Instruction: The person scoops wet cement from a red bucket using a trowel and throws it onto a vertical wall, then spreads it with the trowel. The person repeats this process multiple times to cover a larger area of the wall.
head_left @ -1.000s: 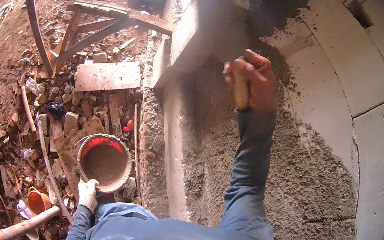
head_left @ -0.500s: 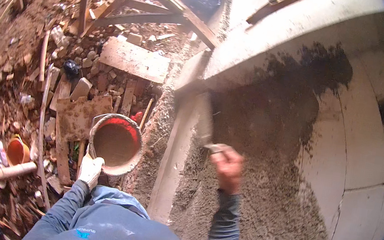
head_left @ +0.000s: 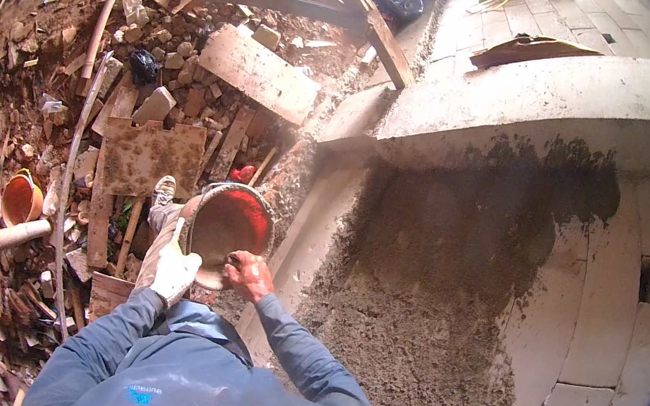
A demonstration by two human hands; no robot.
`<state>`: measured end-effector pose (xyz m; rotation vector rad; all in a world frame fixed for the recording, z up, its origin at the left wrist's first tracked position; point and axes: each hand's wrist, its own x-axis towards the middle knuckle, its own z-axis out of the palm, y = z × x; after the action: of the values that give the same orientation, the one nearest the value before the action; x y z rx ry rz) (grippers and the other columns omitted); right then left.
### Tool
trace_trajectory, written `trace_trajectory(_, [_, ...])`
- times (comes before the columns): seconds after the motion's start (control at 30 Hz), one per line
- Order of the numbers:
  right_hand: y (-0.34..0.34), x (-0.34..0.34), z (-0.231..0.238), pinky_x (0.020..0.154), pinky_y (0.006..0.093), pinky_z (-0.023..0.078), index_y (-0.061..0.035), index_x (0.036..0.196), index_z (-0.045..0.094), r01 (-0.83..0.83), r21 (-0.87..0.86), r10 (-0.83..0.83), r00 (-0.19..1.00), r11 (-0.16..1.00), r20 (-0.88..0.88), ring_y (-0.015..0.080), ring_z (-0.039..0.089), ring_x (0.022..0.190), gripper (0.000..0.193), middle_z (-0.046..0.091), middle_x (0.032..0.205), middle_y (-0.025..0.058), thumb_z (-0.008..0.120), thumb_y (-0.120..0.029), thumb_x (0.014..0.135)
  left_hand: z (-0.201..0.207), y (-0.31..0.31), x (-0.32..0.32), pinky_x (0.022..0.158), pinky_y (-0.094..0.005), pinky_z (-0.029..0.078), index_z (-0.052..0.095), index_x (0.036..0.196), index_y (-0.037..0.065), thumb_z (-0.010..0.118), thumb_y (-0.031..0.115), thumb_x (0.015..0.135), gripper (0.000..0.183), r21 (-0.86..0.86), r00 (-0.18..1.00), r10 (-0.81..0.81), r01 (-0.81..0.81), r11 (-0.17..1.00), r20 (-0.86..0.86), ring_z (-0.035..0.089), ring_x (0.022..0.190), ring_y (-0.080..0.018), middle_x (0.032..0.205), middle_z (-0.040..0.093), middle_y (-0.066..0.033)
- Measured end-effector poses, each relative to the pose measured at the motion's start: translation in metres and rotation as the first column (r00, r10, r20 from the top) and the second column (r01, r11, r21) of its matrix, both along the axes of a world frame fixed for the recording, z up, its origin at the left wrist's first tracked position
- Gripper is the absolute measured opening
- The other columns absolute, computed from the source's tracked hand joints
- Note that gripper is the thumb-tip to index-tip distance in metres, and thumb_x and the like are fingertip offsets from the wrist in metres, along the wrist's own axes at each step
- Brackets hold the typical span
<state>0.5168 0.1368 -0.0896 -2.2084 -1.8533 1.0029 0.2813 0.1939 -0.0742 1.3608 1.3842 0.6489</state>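
So the person's gloved left hand point(head_left: 176, 272) is clamping onto the near-left rim of a round bucket point(head_left: 258, 217) with a red inside, and some grey mortar point(head_left: 223, 232) is sitting in it. The bare right hand point(head_left: 250, 276) is hovering right at the near-right rim with its fingers curling in, but I honestly can't tell if it's gripping anything. The two hands are staying apart, just a small gap between them. The bucket's sitting in front of the torso, left of a pale ledge point(head_left: 315, 226). Dark, rough plaster point(head_left: 436, 302) is covering part of the pale blocks point(head_left: 599, 325) over on the right, and a stained board point(head_left: 150, 158) is lying among the rubble to the left.
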Motion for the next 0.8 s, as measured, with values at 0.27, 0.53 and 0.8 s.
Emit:
trace_trajectory(0.27, [-0.046, 0.0, 0.046, 0.091, 0.0487, 0.058, -0.0057, 0.132, 0.069, 0.101, 0.274, -0.097, 0.995, 0.956, -0.027, 0.0414, 0.072, 0.106, 0.039, 0.073, 0.118, 0.0183, 0.074, -0.026, 0.099, -0.021, -0.015, -0.014, 0.064, -0.0378, 0.052, 0.065, 0.112, -0.005, 0.068, 0.015, 0.089, 0.031, -0.313, 0.944, 0.21, -0.125, 0.941, 0.255, 0.061, 0.069, -0.0202, 0.083, 0.067, -0.0098])
trace_trajectory(0.53, [-0.077, 0.043, 0.142, 0.07, 0.0441, 0.063, -0.0103, 0.124, 0.068, -0.03, 0.471, -0.158, 0.921, 0.882, 0.355, 0.0326, 0.073, 0.087, 0.035, 0.065, 0.11, 0.0141, 0.072, -0.024, 0.092, -0.015, -0.027, 0.002, 0.069, -0.0328, 0.049, 0.061, 0.101, 0.001, 0.071, 0.012, 0.083, 0.023, -0.373, 0.907, 0.224, -0.082, 0.924, 0.356, 0.056, 0.074, -0.016, 0.088, 0.062, -0.0033])
trace_trajectory(0.8, [-0.041, 0.095, 0.411, 0.076, 0.046, 0.065, -0.0121, 0.115, 0.073, -0.217, 0.744, -0.206, 0.878, 0.632, 0.432, 0.0334, 0.077, 0.09, 0.029, 0.074, 0.105, 0.0128, 0.08, -0.025, 0.09, -0.016, -0.043, -0.003, 0.074, -0.0331, 0.049, 0.062, 0.1, 0.002, 0.068, 0.009, 0.083, 0.02, -0.318, 0.917, 0.13, -0.003, 0.948, 0.377, 0.057, 0.079, -0.0163, 0.09, 0.063, -0.0037])
